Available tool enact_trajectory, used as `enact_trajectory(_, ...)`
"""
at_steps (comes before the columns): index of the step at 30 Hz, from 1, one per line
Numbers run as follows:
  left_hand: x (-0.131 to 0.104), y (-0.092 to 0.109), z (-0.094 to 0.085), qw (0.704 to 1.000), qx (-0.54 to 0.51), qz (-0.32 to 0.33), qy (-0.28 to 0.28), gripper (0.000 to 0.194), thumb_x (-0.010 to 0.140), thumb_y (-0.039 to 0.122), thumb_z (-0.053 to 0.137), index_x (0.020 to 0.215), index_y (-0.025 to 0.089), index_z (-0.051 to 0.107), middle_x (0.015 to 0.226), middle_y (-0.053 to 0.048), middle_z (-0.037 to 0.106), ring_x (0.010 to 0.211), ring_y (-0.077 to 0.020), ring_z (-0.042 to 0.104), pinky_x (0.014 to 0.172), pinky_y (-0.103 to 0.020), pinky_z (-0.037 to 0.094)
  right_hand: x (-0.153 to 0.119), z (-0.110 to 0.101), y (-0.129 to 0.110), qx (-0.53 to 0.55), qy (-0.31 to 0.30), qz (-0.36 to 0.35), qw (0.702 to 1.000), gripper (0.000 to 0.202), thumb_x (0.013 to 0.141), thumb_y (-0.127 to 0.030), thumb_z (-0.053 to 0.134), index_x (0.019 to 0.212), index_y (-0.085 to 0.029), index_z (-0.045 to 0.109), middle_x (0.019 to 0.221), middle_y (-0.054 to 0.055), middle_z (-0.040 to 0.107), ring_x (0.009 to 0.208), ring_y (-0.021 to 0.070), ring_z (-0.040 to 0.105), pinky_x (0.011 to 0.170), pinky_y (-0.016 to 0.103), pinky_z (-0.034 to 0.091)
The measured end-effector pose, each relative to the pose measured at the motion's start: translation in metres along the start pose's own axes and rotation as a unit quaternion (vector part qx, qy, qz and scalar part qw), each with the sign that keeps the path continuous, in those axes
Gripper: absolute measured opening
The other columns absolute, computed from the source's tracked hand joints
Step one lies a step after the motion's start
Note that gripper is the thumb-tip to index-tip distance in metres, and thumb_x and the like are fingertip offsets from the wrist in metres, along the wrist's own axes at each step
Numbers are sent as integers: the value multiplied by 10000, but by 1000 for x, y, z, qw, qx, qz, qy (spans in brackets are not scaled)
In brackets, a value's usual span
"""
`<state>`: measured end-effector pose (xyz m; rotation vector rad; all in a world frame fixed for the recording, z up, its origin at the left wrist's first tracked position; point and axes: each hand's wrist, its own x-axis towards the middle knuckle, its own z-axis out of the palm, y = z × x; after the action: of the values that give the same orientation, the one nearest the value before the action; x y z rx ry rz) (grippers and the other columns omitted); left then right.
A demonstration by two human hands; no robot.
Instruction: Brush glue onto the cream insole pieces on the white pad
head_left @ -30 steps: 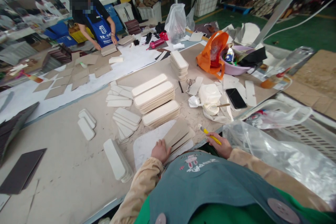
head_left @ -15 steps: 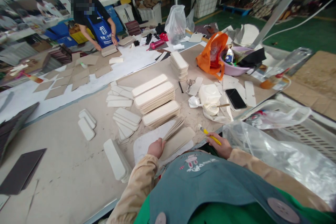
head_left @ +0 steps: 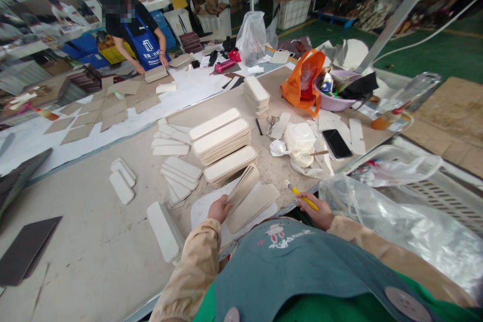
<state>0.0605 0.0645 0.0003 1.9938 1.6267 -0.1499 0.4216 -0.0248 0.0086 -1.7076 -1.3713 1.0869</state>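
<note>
In the head view, the left hand pinches the near end of a thin bundle of strips between thumb and fingers. The bundle rises at a slant over the flat strips, which lie on a white sheet at the near edge of the bench. Because only one end is gripped, the strips could fan apart or slide out of the fingers, and a loose pinch would be the likeliest cause.

The far end of the bundle reaches right up to the nearest stack. Whether they touch I cannot tell, but a push that way could knock the top pieces askew. The flat strips overlap unevenly near the bench edge, so a brush from the sleeve or apron could drag one off.

The right hand has its fingers curled around the yellow handle of a brush, its pale tip pointing up and away over the edge. If that tip is wet, a careless swing could smear the strips or the clear plastic bag beside the hand. The phone lies near the white tub, where a spill could reach it.
</note>
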Motion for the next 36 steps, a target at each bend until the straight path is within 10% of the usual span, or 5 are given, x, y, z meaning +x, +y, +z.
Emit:
enact_trajectory(7,-20,35,-25,947,-256,185,-59,271,817,433,501,876,183,587,763,20,591,739,-134,531,684,-223,399,1,0,5,-4,8,4,1000,284,841,-492,491,961,-248,571,743,27,671,612,188,645,652,364,569)
enact_trajectory(12,-21,41,-2,913,-365,125,-132,369,767,499,538,901,159,580,780,8,599,719,-133,535,642,-220,419,4,-1,6,-5,5,0,1000,260,849,-477,485,978,-263,556,767,21,680,639,190,653,668,370,569)
enact_trajectory(21,-18,1,52,964,-246,-60,-80,325,705,468,576,770,154,630,661,5,607,691,-167,559,607,-255,404,7,-7,9,-45,18,-31,998,264,861,-468,465,978,-251,558,776,24,678,627,179,654,647,316,560)
enact_trajectory(31,-30,10,43,989,-128,-69,22,413,769,425,543,1096,176,584,1115,-108,589,1049,-240,525,930,-361,374,39,16,5,-145,-50,-187,970,155,819,-400,537,834,-249,509,1039,74,660,972,246,603,857,422,484)
enact_trajectory(36,-39,27,45,999,39,19,22,910,643,598,607,1389,177,299,1467,-165,269,1351,-361,188,1075,-525,159,46,25,9,-134,-74,-202,967,148,803,-380,565,823,-247,504,1061,74,651,980,250,592,859,442,475)
